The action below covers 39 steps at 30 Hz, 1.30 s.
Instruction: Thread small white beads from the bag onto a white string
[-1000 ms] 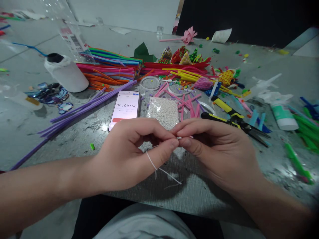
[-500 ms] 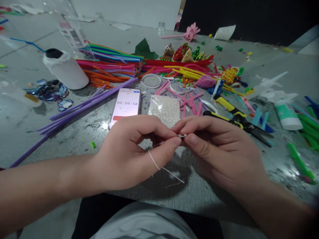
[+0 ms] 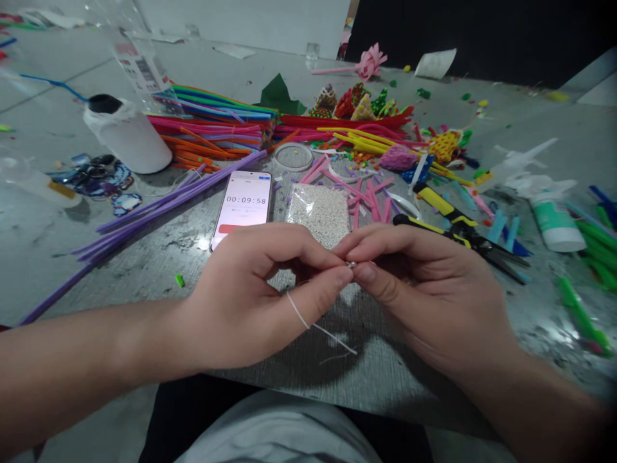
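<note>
My left hand and my right hand meet fingertip to fingertip over the table, both pinched closed. Between the two pinches shows a small shiny silvery bead; its exact form is mostly covered by the fingertips. A thin white string crosses my left thumb and its loose end hangs down below. How it joins the bead is hidden. Just behind my fingers lies a clear bag of white beads. Left of that bag is a phone with a timer on its screen, partly behind my left hand.
Purple pipe cleaners lie at left, near a white bottle. Yellow-black pliers rest beyond my right hand. Pink pieces and a bundle of colourful pipe cleaners lie farther back. A green-labelled bottle stands right.
My right thumb and fingertips have shifted slightly left, closer to my left fingertips, so less of the silvery bead shows. The string and the things on the table stay put.
</note>
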### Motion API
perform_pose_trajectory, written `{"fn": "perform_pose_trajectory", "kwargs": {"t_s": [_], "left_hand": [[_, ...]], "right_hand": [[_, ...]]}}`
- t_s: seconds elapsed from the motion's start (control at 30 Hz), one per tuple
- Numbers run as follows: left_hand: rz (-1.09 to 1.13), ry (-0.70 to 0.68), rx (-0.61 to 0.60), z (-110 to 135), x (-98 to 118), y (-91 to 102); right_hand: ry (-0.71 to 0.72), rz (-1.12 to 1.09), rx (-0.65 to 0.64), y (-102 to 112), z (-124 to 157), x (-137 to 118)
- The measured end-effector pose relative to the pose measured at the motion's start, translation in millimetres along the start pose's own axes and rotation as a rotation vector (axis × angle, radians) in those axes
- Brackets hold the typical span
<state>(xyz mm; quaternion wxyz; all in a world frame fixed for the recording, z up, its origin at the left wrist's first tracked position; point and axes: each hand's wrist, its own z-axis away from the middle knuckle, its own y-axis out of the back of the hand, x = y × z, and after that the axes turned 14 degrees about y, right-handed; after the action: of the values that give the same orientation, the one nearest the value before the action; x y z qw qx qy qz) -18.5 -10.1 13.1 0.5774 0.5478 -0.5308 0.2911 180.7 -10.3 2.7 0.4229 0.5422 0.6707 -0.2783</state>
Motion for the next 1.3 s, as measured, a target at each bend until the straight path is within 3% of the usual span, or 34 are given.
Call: {"fn": "perform_pose_trajectory", "kwargs": {"t_s": [0.37, 0.87, 1.3], "left_hand": [[0.006, 0.019, -0.007, 0.4, -1.4, -1.6], [0.035, 0.069, -0.028, -2.1, 1.7, -1.1], [0.004, 0.111, -0.092, -3.2, 0.4, 0.8]], "right_hand": [[0.003, -0.019, -0.004, 0.7, 1.6, -0.8], [0.048, 0.161, -0.026, 2.0, 0.8, -4.4], [0.220, 0.404, -0.114, 9.8, 2.4, -7.7]]}}
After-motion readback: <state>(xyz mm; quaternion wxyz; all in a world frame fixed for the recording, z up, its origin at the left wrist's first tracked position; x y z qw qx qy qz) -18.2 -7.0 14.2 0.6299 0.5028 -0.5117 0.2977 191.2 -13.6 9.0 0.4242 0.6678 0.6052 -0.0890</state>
